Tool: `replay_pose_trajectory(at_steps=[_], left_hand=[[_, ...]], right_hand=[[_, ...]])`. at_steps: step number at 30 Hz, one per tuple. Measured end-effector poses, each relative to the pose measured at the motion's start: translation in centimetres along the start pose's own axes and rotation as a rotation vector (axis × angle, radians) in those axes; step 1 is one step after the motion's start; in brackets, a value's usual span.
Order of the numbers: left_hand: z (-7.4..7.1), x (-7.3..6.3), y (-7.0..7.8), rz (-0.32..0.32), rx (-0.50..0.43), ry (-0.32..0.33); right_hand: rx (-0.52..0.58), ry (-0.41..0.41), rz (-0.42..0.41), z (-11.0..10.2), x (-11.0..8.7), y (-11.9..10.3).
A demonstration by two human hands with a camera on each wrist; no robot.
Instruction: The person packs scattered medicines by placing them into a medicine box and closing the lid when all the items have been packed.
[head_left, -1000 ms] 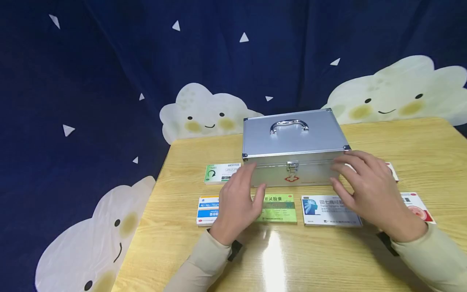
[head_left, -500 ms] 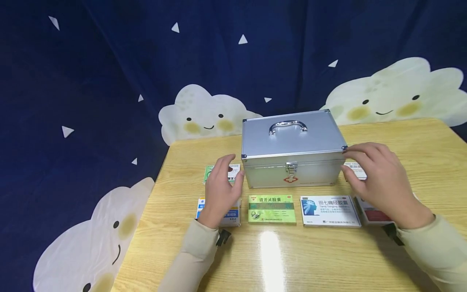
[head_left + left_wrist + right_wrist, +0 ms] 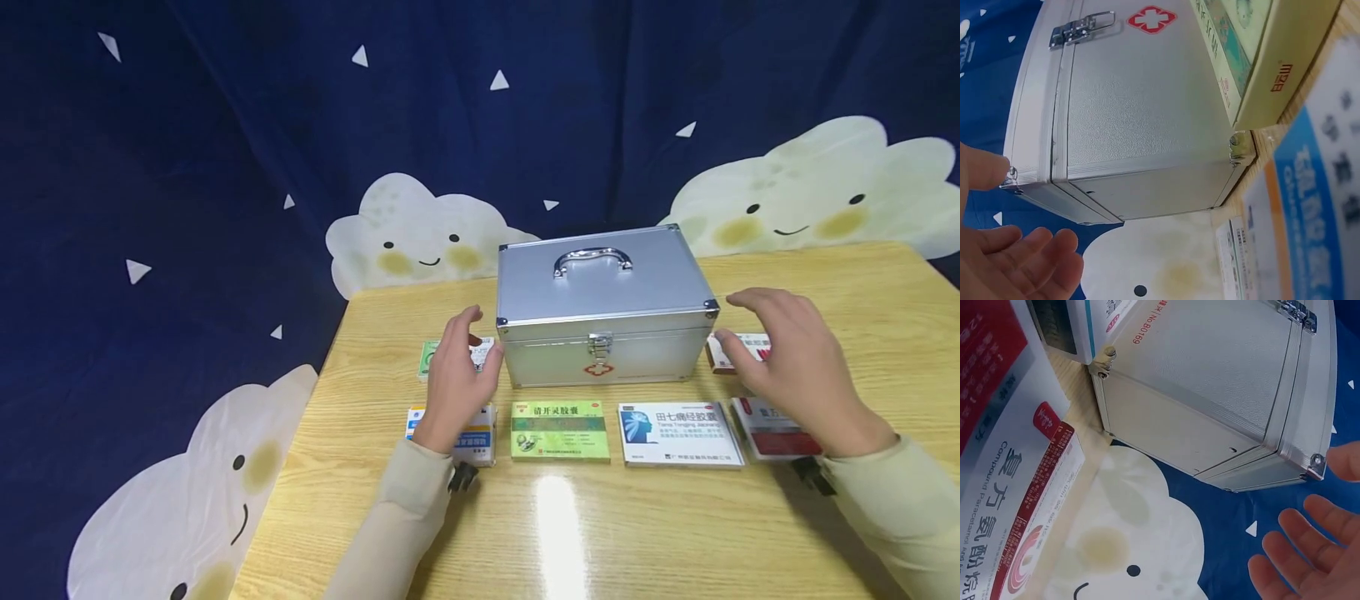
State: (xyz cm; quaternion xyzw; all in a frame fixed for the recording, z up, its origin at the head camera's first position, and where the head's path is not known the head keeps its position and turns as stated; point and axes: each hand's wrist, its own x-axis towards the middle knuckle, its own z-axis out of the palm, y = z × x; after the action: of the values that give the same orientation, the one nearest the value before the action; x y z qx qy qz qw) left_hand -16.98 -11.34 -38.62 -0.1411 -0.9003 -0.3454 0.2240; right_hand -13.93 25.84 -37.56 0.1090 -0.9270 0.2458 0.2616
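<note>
A silver metal first-aid box (image 3: pixel 555 357) with a top handle, front latch and red cross stands on the table, its lid down. My left hand (image 3: pixel 459 385) is beside the box's left front corner, fingers relaxed and holding nothing. In the left wrist view its thumb (image 3: pixel 988 170) overlaps the lid's corner. My right hand (image 3: pixel 802 371) is off the box's right side, fingers spread and loosely bent around nothing. The right wrist view shows its fingertips (image 3: pixel 1291 519) apart from the box. Both hands hover over medicine boxes.
Before the case lie a green medicine box (image 3: pixel 560 431), a white one with a blue head (image 3: pixel 681 434), a blue-and-white one (image 3: pixel 476 446) and a red-and-white one (image 3: pixel 780 433). Further boxes flank the case. A dark blue cloth with clouds (image 3: pixel 420 225) hangs behind the wooden table (image 3: pixel 637 533).
Both hands have moved outward from the case's front, left hand to the left and right hand to the right. The case stays in nearly the same place.
</note>
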Motion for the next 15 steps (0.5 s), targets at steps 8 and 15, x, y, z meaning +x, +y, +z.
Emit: replay_pose_trajectory(at_steps=[8, 15], left_hand=[[0.8, 0.6, -0.1, -0.006, -0.032, -0.068], [1.4, 1.1, -0.2, -0.016, -0.07, -0.07]], right_hand=[[0.022, -0.103, 0.054, 0.4, 0.3, 0.3], [0.08, -0.124, 0.06, 1.1, 0.7, 0.4]])
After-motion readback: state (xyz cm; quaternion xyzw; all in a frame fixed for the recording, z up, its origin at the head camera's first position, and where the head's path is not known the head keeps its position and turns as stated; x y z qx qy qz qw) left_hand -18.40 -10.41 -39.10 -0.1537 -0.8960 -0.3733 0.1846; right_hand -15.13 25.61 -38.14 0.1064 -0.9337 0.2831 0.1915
